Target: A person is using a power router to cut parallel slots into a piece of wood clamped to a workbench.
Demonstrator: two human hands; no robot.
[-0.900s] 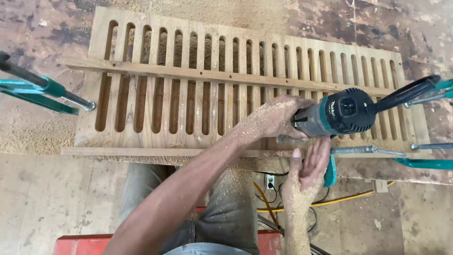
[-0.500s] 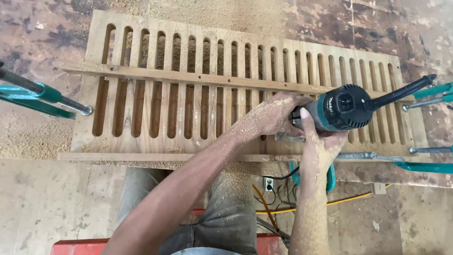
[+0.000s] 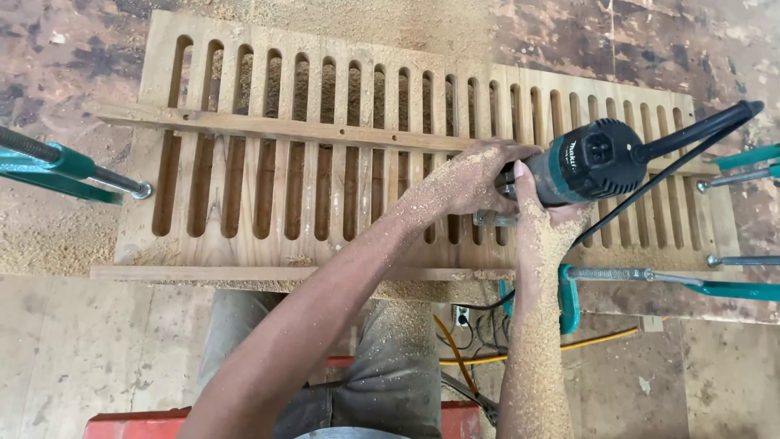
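Both hands grip a teal-and-black trim router (image 3: 581, 167), which stands on the right part of a slotted wooden panel (image 3: 325, 203). The left hand (image 3: 475, 179) is closed around the router's left side near its base. The right hand (image 3: 546, 219) is wrapped around the body from below, thumb raised along its left face. Sawdust coats both forearms. A black cord (image 3: 699, 130) leaves the router toward the upper right. A wooden guide strip (image 3: 268, 126) lies across the slots. Teal bar clamps (image 3: 57, 167) hold the panel at both ends.
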